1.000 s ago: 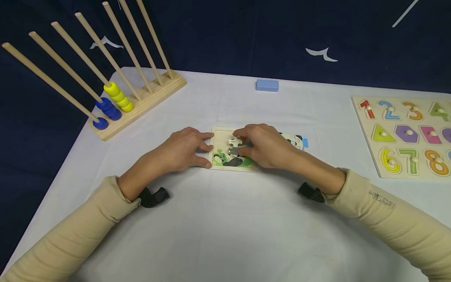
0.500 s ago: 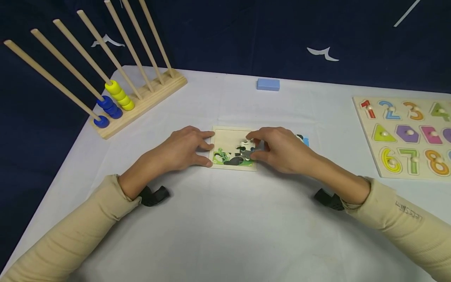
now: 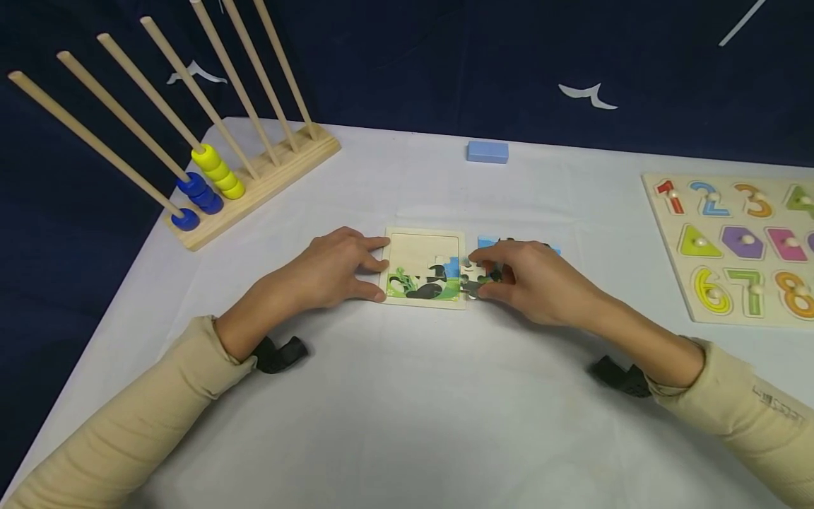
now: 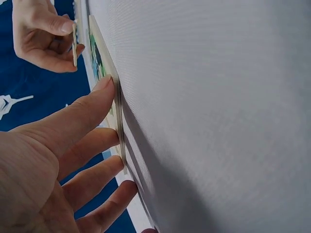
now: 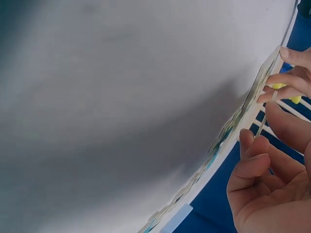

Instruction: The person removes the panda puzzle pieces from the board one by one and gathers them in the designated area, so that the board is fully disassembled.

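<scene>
A square wooden puzzle tray (image 3: 425, 305) lies on the white table, with several pieces of a panda picture (image 3: 427, 286) along its lower part. My left hand (image 3: 324, 272) rests at the tray's left side, its thumb and fingertips against the edge. Just right of the tray, my right hand (image 3: 540, 283) pinches a jigsaw piece (image 3: 469, 276) between thumb and fingers. The left wrist view has this piece (image 4: 75, 46) edge-on, raised off the table. Loose puzzle pieces (image 3: 488, 242) with blue and black print lie behind the right hand, partly hidden by it.
A wooden bead abacus (image 3: 273, 180) with blue and yellow beads stands at the back left. A blue block (image 3: 487, 152) lies near the table's far edge. To the right is a number and shape puzzle board (image 3: 683, 283) with knobs.
My right hand has moved right with the jigsaw piece, from over the tray to its right side, uncovering a blue part of the picture. The left hand stays at the tray's edge.
</scene>
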The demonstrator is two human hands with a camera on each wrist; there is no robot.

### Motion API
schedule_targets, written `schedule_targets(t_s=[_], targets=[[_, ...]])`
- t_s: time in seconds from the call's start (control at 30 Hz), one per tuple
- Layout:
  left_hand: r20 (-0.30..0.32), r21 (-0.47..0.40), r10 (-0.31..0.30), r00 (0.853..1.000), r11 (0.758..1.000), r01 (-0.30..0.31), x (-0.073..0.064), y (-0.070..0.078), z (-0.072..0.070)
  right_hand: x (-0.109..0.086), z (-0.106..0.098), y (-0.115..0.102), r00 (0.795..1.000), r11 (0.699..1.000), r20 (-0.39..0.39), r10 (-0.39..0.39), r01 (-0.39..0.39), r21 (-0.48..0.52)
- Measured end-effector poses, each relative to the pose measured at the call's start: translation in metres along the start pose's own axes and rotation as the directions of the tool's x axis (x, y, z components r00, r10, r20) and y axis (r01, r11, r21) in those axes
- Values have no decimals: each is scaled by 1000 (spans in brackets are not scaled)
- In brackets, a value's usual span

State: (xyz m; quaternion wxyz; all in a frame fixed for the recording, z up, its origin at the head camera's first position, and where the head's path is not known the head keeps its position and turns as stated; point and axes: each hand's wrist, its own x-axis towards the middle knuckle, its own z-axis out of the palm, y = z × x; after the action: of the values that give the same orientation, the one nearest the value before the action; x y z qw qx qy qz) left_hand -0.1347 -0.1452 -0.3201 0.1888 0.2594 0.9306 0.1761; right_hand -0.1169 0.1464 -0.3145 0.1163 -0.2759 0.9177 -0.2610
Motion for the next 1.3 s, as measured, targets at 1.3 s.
schedule_targets(t_s=[1.3], targets=[[-7, 4, 9, 1000, 1000, -9, 0, -1, 0, -25, -17, 36, 988, 987, 11, 151, -150, -60]])
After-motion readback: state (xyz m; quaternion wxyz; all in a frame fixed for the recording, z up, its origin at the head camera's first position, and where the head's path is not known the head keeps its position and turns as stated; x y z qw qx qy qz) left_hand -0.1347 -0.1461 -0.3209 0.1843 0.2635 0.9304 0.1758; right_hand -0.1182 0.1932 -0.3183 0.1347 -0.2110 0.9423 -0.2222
